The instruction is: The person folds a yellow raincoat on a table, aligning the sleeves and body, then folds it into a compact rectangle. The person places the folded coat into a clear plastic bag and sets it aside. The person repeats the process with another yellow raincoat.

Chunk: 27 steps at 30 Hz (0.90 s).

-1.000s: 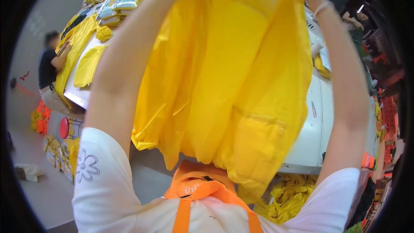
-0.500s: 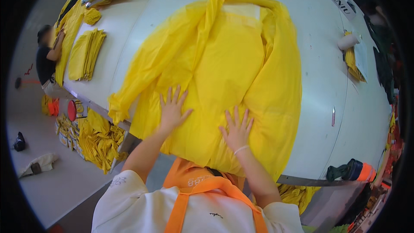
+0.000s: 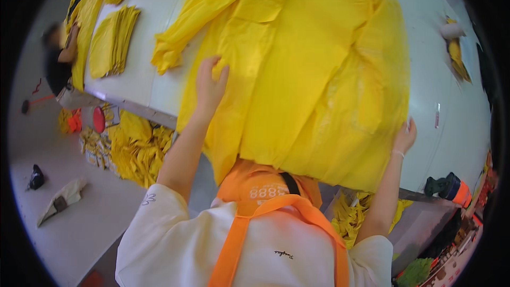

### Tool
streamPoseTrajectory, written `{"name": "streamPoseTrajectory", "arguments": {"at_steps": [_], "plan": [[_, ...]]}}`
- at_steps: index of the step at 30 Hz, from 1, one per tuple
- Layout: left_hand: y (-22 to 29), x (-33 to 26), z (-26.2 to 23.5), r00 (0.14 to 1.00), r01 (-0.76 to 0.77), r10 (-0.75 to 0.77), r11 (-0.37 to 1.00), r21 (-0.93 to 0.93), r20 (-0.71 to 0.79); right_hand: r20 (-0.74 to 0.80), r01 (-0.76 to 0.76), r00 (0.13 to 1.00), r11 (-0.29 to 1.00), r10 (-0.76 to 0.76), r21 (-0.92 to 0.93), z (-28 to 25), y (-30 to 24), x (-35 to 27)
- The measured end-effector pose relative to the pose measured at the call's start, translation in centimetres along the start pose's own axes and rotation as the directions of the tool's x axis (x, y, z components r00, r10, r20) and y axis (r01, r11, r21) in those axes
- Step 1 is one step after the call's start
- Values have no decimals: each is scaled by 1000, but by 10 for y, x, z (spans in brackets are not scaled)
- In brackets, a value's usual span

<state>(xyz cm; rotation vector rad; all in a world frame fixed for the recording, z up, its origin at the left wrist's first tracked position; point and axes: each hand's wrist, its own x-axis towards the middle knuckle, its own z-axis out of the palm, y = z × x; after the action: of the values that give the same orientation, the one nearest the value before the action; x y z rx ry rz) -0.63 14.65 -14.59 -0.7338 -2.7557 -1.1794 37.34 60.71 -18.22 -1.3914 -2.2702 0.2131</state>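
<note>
We press left hand [image 3: 211, 82] flat, open, on yellow garment [image 3: 297, 69]; right hand [image 3: 405, 137] apparently pinching hem. Garment spread on table [image 3: 159, 82]; smoothing unfinished.

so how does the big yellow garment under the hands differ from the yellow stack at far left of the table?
The yellow garment lies spread open and wrinkled, one sleeve flung out; the folded stack is flat and tidy. The garment covers much of the white table and hangs over its near edge; the stack is small and sits wholly on top. The left hand presses the garment and the right hand is at its edge; nothing touches the stack. Both are the same bright yellow.
</note>
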Motion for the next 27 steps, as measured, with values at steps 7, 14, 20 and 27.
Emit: {"name": "streamPoseTrajectory", "arguments": {"at_steps": [7, 14, 20, 27], "plan": [[5, -128, -57, 993, 112, -118, 959, 260, 6, 283, -445, 834, 881, 473, -162, -5, 46, -70], [-74, -104, -42, 676, 682, -506, 704, -196, 535, 368, -461, 883, 683, 291, 566, -161, -79, -11], [-83, -94, -74, 495, 707, -239, -449, -547, 836, 657, 64, 627, 869, -418, 491, -132, -300, -140], [-58, -95, -84, 456, 773, 47, -517, -369, 889, 692, 33, 504, 812, -517, 583, -12, -366, -265]]}}
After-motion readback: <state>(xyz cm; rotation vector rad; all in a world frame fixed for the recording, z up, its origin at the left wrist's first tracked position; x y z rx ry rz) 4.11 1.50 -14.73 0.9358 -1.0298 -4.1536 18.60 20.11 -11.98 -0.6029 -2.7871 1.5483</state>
